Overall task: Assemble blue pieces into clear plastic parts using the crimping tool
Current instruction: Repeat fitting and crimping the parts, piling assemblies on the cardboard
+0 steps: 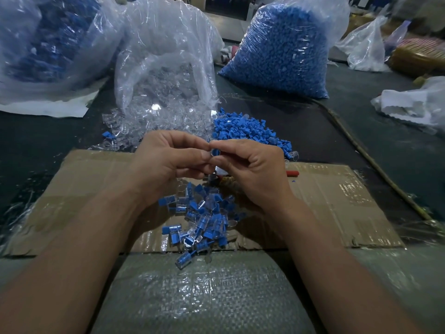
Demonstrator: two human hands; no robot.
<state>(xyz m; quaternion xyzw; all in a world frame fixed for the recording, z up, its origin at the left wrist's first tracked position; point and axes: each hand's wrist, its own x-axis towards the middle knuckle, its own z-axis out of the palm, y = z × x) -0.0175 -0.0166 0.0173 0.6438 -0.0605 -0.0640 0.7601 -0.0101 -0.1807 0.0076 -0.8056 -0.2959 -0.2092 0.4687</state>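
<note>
Sacks crowd the far edge of the dark worktop (313, 121). At its far left corner a clear sack with blue contents (48, 44) sits on a white sheet (48, 107). Just right of it an open clear bag (166, 56) spills clear plastic parts (154, 116) toward the middle of the worktop.

Nearer the person, a cardboard sheet (337, 201) lies flat across the middle. Its near edge overlaps a woven sack (204, 292) at the worktop's near edge.

The left hand (168, 162) hovers above the cardboard's far edge with its fingers curled in. Its thumb and fingertips pinch one end of a small blue-and-clear piece (215, 152). The right hand (255, 169) meets it from the other side, fingers likewise curled, pinching the same piece. Below the two hands a heap of assembled pieces (204, 218) lies on the cardboard and runs to its near edge.

Beyond the right hand, loose blue pieces (243, 131) are piled just beside the clear parts. A tall sack of blue pieces (279, 51) stands behind them at the far edge.

The crimping tool's red handle (292, 173) pokes out from under the right hand; the rest of the tool is hidden. Farther right a thin stick (361, 150) runs diagonally across the worktop. White bags (414, 104) lie near the right edge.
</note>
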